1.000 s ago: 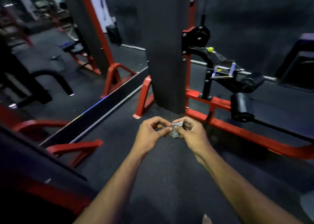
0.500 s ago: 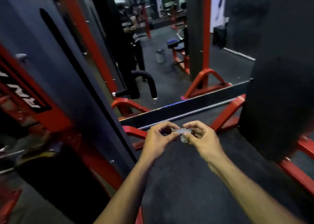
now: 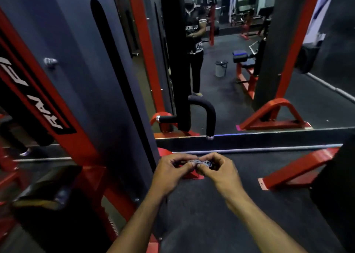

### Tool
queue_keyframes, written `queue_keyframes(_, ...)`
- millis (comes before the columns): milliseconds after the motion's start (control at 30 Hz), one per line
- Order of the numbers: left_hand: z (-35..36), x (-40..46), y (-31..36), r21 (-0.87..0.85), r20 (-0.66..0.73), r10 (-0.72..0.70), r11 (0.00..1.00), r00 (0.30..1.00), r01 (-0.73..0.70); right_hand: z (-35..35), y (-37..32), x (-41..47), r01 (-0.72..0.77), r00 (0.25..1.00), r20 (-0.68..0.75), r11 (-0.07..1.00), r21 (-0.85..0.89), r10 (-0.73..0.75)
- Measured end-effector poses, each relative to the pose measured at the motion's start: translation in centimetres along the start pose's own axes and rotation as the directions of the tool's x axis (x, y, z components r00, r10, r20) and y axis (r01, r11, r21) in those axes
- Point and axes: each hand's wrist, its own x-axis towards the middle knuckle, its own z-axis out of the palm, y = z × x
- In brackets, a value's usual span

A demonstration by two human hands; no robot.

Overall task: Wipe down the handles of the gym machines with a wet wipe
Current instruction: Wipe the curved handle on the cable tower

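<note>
A small crumpled grey wet wipe (image 3: 200,163) is stretched between my two hands at chest height over the dark floor. My left hand (image 3: 172,173) pinches its left end between thumb and fingers. My right hand (image 3: 221,173) pinches its right end the same way. Ahead, in the wall mirror, a black padded machine handle (image 3: 210,114) curves down from a dark upright post. Most of the wipe is hidden by my fingertips.
A tall dark machine housing with a red frame (image 3: 80,106) stands close on my left. A red floor brace (image 3: 299,168) lies to the right. The mirror (image 3: 240,79) shows a person standing, a grey bin (image 3: 221,68) and a red bench.
My view has swung left from the black pillar and red leg machine toward the mirror and the tall housing. Both hands have kept pinching the wipe throughout.
</note>
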Motion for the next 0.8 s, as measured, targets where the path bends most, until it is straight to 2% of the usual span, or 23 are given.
queue_keyframes(200, -3.1, 7.3, -1.2, -0.052, 0.048, -0.002, 0.999, 0.999, 0.005, 0.9, -1.1, 7.9, 0.051, 0.997, 0.07, 0.996, -0.08, -0.045)
queue_keyframes(333, -4.7, 11.3, -2.5, 0.084, 0.121, 0.001, 0.996, 0.993, -0.012, 2.0, -0.1, 10.0, 0.09, 0.996, 0.037, 0.989, -0.114, -0.086)
queue_keyframes(367, -5.3, 12.3, -3.2, 0.127, 0.09, -0.023, 0.992, 0.996, 0.011, 2.3, 0.3, 10.7, 0.113, 0.993, 0.034, 0.984, -0.14, -0.109)
queue_keyframes(467, -7.7, 15.3, -5.6, 0.305, -0.082, -0.098, 0.945, 0.992, 0.118, 2.7, 0.2, 12.9, 0.302, 0.953, 0.041, 0.925, -0.23, -0.301)
queue_keyframes(567, -9.5, 18.3, -7.1, 0.48, -0.171, -0.046, 0.869, 0.984, 0.124, 2.0, -1.3, 16.5, 0.434, 0.886, -0.059, 0.867, -0.245, -0.46)
queue_keyframes(667, -10.2, 21.5, -7.7, 0.63, -0.047, -0.023, 0.775, 0.999, 0.047, 1.8, -2.6, 19.6, 0.552, 0.808, -0.059, 0.788, -0.273, -0.586)
queue_keyframes(733, -10.0, 23.8, -8.5, 0.771, 0.055, -0.108, 0.637, 0.993, 0.026, 2.9, -2.4, 20.7, 0.609, 0.78, 0.023, 0.748, -0.263, -0.626)
queue_keyframes(800, -9.7, 25.8, -9.2, 0.902, 0.11, -0.195, 0.431, 0.975, -0.016, 4.4, -1.2, 20.9, 0.63, 0.775, 0.132, 0.739, -0.237, -0.618)
